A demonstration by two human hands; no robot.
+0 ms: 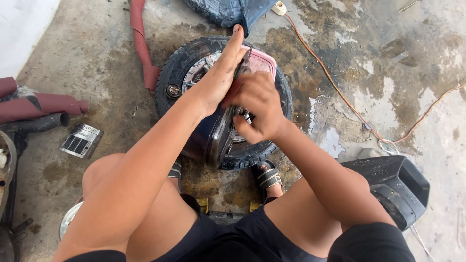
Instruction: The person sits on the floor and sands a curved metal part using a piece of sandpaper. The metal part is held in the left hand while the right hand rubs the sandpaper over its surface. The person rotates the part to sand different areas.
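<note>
On the stained concrete floor (340, 73), between the person's knees, a small rubber tyre (182, 63) lies flat with its wheel hub showing, and a dark blue, glossy curved shell (it looks like a vehicle body part, perhaps a lamp housing) (208, 138) stands on edge on top of it. The left hand (218, 77) lies flat and open-palmed against the upper side of the shell, fingers stretched out, steadying rather than gripping. The right hand (257, 106) is curled around something at the shell's rim; what exactly it pinches cannot be told. A pink plastic tub (264, 60) shows just behind the hands. The shell probably is rigid, light and slick, so it would slip on its smooth face; its rim seems the surer place to hold. An orange cable (320, 63) trails right, a chrome grille piece (80, 139) lies left, and a black plastic cover (393, 182) sits beside the right knee.
</note>
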